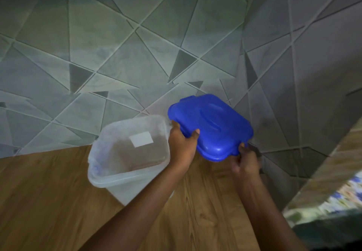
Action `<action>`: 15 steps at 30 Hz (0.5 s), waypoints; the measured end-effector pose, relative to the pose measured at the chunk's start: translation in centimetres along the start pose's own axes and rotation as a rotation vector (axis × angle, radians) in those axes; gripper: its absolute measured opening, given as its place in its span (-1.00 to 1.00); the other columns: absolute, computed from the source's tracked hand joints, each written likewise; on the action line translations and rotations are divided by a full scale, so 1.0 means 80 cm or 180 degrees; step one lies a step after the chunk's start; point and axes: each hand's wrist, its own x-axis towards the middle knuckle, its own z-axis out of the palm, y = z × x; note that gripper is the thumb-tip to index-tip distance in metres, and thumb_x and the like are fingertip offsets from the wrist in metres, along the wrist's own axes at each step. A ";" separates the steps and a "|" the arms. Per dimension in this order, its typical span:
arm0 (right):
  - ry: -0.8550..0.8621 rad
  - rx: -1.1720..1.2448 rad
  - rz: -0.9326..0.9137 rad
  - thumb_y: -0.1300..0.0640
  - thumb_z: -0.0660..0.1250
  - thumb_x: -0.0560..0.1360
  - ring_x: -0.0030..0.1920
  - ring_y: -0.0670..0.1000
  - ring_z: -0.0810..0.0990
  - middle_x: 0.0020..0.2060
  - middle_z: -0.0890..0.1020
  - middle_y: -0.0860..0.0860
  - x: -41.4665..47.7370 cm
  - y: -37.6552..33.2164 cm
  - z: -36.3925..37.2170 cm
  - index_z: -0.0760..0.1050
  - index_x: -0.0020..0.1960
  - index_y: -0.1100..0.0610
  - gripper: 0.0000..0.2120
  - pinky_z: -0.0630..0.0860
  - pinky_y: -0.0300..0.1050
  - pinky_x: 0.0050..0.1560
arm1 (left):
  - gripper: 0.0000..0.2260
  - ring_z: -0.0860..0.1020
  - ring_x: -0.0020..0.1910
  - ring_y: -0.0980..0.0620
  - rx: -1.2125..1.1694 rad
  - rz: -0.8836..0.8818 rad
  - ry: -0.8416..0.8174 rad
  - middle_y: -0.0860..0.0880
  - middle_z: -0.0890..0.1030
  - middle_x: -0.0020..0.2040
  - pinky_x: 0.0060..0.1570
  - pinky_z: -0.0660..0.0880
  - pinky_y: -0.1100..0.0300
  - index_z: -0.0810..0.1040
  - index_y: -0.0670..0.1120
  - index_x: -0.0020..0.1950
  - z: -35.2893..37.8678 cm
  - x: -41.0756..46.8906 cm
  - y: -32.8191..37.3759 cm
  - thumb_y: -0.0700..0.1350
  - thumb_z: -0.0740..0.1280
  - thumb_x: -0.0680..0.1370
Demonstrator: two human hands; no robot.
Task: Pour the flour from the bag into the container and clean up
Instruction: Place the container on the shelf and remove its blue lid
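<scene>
Blue square plastic lid, gripped at its near edge by left hand and right hand, hangs at 3 o'clock of the empty clear plastic container on the wooden table, likely freeing its mouth for flour; no bag visible.

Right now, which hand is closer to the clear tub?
The left. The left hand sits right beside the tub at its right rim while gripping the blue lid. The right hand holds the lid's far corner, farther away.
</scene>
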 end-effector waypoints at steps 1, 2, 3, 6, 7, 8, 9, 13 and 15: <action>0.0026 -0.0131 0.0053 0.35 0.39 0.49 -0.15 -0.03 0.59 -0.03 0.63 0.13 0.001 0.003 -0.006 0.52 0.22 0.25 -0.70 0.54 -0.23 -0.45 | -0.58 0.65 0.06 -0.01 0.0046 -0.0055 -0.0031 -0.02 0.67 0.11 0.15 0.59 0.01 0.51 -0.08 0.29 0.007 -0.005 -0.004 -0.14 0.50 0.47; 0.0041 -0.0266 0.0112 0.34 0.40 0.48 -0.15 -0.02 0.60 -0.02 0.63 0.14 0.004 0.006 -0.012 0.54 0.23 0.25 -0.67 0.56 -0.21 -0.43 | -0.58 0.64 0.10 -0.01 0.0111 -0.0101 -0.0053 -0.02 0.65 0.15 0.19 0.57 -0.01 0.50 -0.07 0.30 0.013 -0.008 -0.013 -0.10 0.49 0.47; 0.0065 -0.0406 0.0157 0.33 0.40 0.47 -0.17 -0.01 0.59 -0.02 0.63 0.14 0.006 0.009 -0.019 0.54 0.24 0.27 -0.66 0.57 -0.20 -0.42 | -0.56 0.62 0.14 -0.02 0.0222 -0.0156 -0.0081 -0.01 0.64 0.18 0.22 0.56 -0.03 0.49 -0.06 0.31 0.019 -0.011 -0.020 -0.05 0.48 0.46; 0.0084 -0.0658 0.0283 0.29 0.41 0.47 -0.14 0.06 0.60 0.02 0.62 0.24 0.017 0.023 -0.043 0.51 0.29 0.32 -0.60 0.62 -0.14 -0.36 | -0.47 0.56 0.27 -0.04 0.0534 -0.0381 -0.0207 0.01 0.57 0.31 0.29 0.51 -0.01 0.42 -0.05 0.42 0.029 -0.019 -0.049 0.03 0.46 0.50; 0.0016 -0.0654 0.0326 0.25 0.44 0.47 -0.08 0.11 0.62 0.09 0.62 0.28 0.017 0.028 -0.050 0.51 0.29 0.31 -0.59 0.64 -0.09 -0.31 | -0.45 0.54 0.32 -0.05 0.0601 -0.0464 -0.0238 0.00 0.55 0.35 0.31 0.49 0.03 0.41 -0.06 0.46 0.031 -0.022 -0.057 0.03 0.45 0.51; -0.0069 -0.0681 0.0356 0.22 0.44 0.48 -0.02 0.15 0.62 0.16 0.61 0.29 0.017 0.032 -0.056 0.50 0.30 0.31 -0.59 0.65 -0.07 -0.30 | -0.43 0.51 0.37 -0.05 0.0601 -0.0545 -0.0235 -0.01 0.52 0.40 0.34 0.45 0.08 0.39 -0.09 0.49 0.034 -0.024 -0.067 0.02 0.45 0.53; -0.0147 -0.0684 0.0364 0.21 0.45 0.49 0.01 0.17 0.63 0.18 0.60 0.28 0.017 0.036 -0.060 0.49 0.30 0.32 -0.58 0.65 -0.07 -0.31 | -0.41 0.48 0.41 -0.06 0.0591 -0.0641 -0.0216 -0.03 0.50 0.43 0.34 0.43 0.13 0.37 -0.12 0.52 0.036 -0.025 -0.076 0.01 0.45 0.54; -0.0355 -0.1032 0.0496 0.22 0.46 0.47 -0.07 0.09 0.63 -0.01 0.61 0.14 0.020 0.041 -0.072 0.53 0.06 0.21 -0.80 0.66 -0.12 -0.30 | -0.30 0.48 0.41 -0.07 0.0481 -0.0901 -0.0293 -0.05 0.50 0.45 0.39 0.46 -0.03 0.39 -0.10 0.53 0.039 -0.036 -0.111 0.15 0.45 0.46; -0.0405 -0.1358 0.0539 0.23 0.34 0.58 -0.02 0.08 0.65 -0.02 0.61 0.06 0.034 0.046 -0.080 0.48 -0.03 0.07 -0.91 0.63 -0.08 -0.11 | -0.26 0.53 0.35 0.01 0.0423 -0.1033 -0.0417 0.03 0.54 0.39 0.32 0.53 -0.05 0.42 -0.02 0.49 0.042 -0.039 -0.135 0.24 0.48 0.38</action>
